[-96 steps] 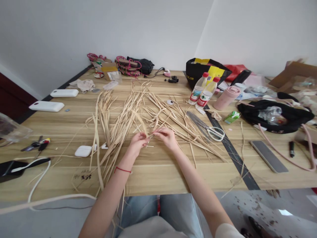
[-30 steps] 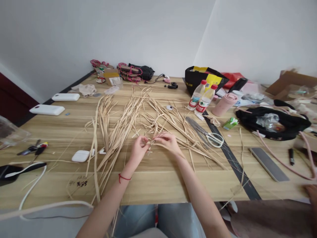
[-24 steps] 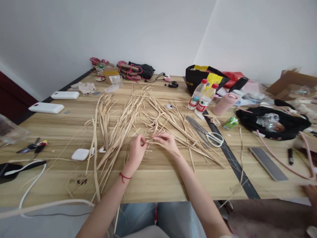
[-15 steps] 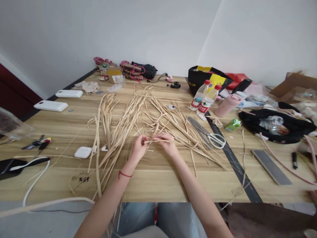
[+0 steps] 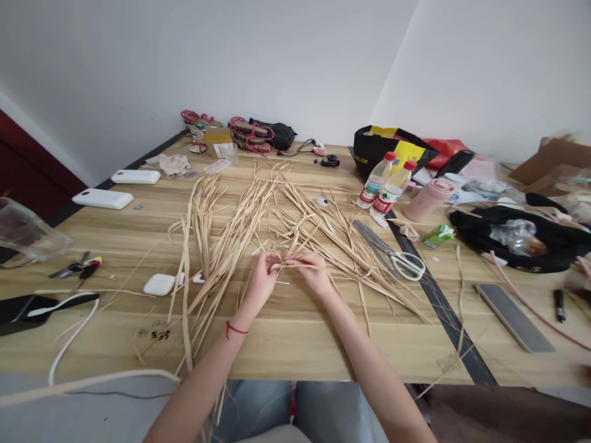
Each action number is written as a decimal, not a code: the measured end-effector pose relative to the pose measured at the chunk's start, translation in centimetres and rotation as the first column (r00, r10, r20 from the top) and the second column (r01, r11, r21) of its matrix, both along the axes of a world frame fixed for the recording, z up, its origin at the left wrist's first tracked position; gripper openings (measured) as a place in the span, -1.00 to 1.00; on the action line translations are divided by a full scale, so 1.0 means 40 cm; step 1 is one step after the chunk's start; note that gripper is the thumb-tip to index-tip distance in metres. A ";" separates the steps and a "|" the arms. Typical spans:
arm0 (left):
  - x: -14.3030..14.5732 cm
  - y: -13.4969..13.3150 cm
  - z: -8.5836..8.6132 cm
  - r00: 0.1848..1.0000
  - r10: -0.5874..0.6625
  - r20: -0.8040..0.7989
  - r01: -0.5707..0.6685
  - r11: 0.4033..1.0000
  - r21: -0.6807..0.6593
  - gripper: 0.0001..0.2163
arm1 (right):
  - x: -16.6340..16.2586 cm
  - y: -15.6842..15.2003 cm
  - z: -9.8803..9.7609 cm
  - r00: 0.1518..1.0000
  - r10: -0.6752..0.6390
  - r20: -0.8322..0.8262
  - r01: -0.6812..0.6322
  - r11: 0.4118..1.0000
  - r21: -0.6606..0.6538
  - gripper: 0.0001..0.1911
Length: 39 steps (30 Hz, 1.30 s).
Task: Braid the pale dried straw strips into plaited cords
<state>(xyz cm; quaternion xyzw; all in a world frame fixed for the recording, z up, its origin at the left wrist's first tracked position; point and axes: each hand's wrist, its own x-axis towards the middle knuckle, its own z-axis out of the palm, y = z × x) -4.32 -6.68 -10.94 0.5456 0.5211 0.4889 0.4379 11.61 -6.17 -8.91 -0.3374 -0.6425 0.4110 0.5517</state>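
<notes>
Close together over the table, my left hand and my right hand pinch a pale dried straw strip between them. The strip runs sideways and its loose end pokes out past the right fingers. Fingertips partly hide the spot where it bends near my left thumb. Just beyond my hands lies a twisted piece of straw. Long bundles of straw fan out to the left, and more straw strips spread to the right.
Scissors with white handles lie right of the straw. Two water bottles, a pink tumbler and a black bag stand at the right. A white earbud case is at the left, and a grey phone at the right.
The whole view has shifted slightly, so things sit a little further right and lower. Both hands keep hold of the straw strip; the left fingers have shifted a little around it.
</notes>
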 end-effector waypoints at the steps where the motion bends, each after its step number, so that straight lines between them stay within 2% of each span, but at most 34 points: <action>1: 0.000 -0.002 0.002 0.999 0.005 -0.034 -0.003 0.999 0.039 -0.76 | 0.002 0.000 0.003 1.000 -0.001 -0.006 0.001 1.000 -0.008 -0.88; 5: 0.001 -0.013 0.013 0.969 0.073 -0.234 -0.016 0.972 0.236 -0.73 | 0.011 0.001 0.012 1.000 0.004 -0.011 -0.005 1.000 -0.030 -0.88; 8: -0.001 -0.019 0.021 0.910 0.098 -0.404 0.040 0.947 0.318 -0.72 | 0.019 0.005 0.012 0.999 0.015 -0.035 -0.015 1.000 -0.011 -0.90; 12: -0.006 -0.018 0.031 0.839 0.077 -0.539 0.133 0.931 0.340 -0.68 | 0.027 0.009 0.010 0.999 0.028 -0.033 -0.029 1.000 -0.011 -0.89; 16: -0.012 -0.013 0.041 0.844 0.038 -0.534 0.160 0.934 0.319 -0.63 | 0.035 0.008 0.018 0.999 0.045 -0.021 -0.046 0.998 -0.035 -0.86; 21: -0.005 -0.014 0.043 0.907 0.001 -0.422 0.129 0.952 0.279 -0.66 | 0.049 0.007 0.035 0.998 0.061 -0.007 -0.061 0.996 -0.057 -0.84; 24: 0.005 -0.015 0.042 0.977 -0.047 -0.209 0.082 0.983 0.162 -0.72 | 0.054 0.008 0.037 0.999 0.043 -0.008 -0.044 0.996 -0.080 -0.84; 26: 0.011 -0.015 0.045 0.996 -0.083 -0.020 0.083 0.996 0.021 -0.74 | 0.054 0.009 0.036 0.999 0.036 -0.005 -0.036 0.995 -0.094 -0.84; 29: 0.014 -0.017 0.060 0.975 -0.100 0.199 0.141 0.968 -0.207 -0.73 | 0.051 0.011 0.033 1.000 0.019 -0.010 -0.020 0.996 -0.090 -0.84; 31: 0.010 -0.019 0.075 0.956 -0.093 0.277 0.178 0.938 -0.297 -0.70 | 0.048 0.012 0.031 1.000 0.008 -0.015 -0.009 0.997 -0.082 -0.85; 35: -0.007 -0.019 0.097 0.926 -0.108 0.362 0.241 0.906 -0.347 -0.60 | 0.048 0.012 0.031 0.999 0.011 -0.035 -0.013 0.997 -0.071 -0.88; 39: -0.023 -0.009 0.089 0.892 -0.140 0.429 0.303 0.891 -0.338 -0.56 | 0.045 0.009 0.034 0.998 0.020 -0.058 -0.025 0.997 -0.072 -0.90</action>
